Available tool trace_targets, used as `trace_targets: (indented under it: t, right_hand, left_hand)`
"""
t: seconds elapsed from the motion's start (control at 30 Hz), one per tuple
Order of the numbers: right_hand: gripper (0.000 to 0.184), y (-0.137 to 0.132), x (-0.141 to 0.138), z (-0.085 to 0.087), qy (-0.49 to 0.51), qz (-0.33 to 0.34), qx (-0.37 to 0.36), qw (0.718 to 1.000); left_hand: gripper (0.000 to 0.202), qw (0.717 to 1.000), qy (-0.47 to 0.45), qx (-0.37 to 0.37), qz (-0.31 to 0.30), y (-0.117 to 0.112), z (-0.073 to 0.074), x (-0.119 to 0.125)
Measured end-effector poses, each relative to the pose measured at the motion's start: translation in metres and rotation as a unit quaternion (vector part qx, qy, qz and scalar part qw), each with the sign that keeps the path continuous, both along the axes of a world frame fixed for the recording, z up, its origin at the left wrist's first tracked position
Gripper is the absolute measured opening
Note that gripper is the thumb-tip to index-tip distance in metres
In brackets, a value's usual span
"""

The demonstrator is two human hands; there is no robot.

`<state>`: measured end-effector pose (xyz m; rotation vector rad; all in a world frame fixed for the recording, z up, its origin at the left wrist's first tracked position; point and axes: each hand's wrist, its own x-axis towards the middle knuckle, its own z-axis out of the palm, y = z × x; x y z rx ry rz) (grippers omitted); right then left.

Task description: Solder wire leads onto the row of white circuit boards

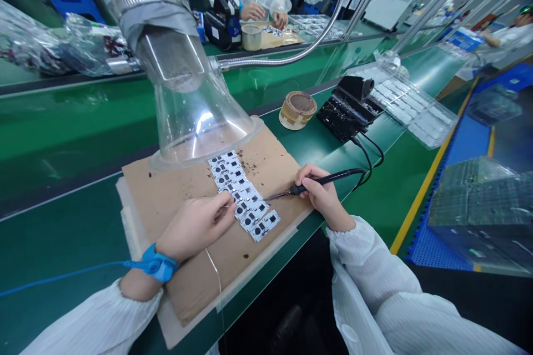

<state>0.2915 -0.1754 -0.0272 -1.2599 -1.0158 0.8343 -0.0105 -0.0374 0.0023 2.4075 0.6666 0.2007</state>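
A strip of small white circuit boards (244, 194) with black components lies on a brown cardboard sheet (200, 299). My right hand (320, 191) is closed around a black soldering iron (328, 178), its tip close to the right edge of the strip; whether it touches a board I cannot tell. At the strip's left side my left hand (200, 224) is pinched shut on a thin solder wire (217, 274), which trails below the hand over the cardboard. A blue wrist strap (157, 263) with a cord circles my left wrist.
A clear fume hood (200, 116) hangs low over the cardboard's back part. Behind the iron stand a round tin (297, 110) and a black iron holder (350, 108). Clear trays (412, 102) lie at the right. Across the bench, a person's hands (266, 15) work.
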Motion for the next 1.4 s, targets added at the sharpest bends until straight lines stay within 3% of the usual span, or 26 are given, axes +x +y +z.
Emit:
trace_targets:
  t: [0.47, 1.0, 1.3, 1.4]
  right_hand:
    - [0.034, 0.0021, -0.0017, 0.0016, 0.009, -0.027, 0.0, 1.0]
    - [0.032, 0.0002, 0.0013, -0.0032, -0.015, 0.002, -0.005, 1.0]
    - [0.031, 0.0062, -0.0067, 0.0061, 0.029, -0.072, -0.001, 0.997]
    - [0.031, 0.007, -0.007, 0.0061, 0.023, -0.067, -0.003, 0.998]
  left_hand:
    - [0.033, 1.0, -0.013, -0.008, 0.004, -0.0012, 0.0017, -0.0012]
    - [0.032, 1.0, -0.012, 0.005, 0.006, -0.0029, 0.002, 0.0013]
    - [0.033, 1.0, -0.011, 0.0, 0.013, -0.0045, 0.0029, 0.0023]
    - [0.033, 1.0, -0.006, -0.005, 0.025, -0.0046, 0.0024, 0.0028]
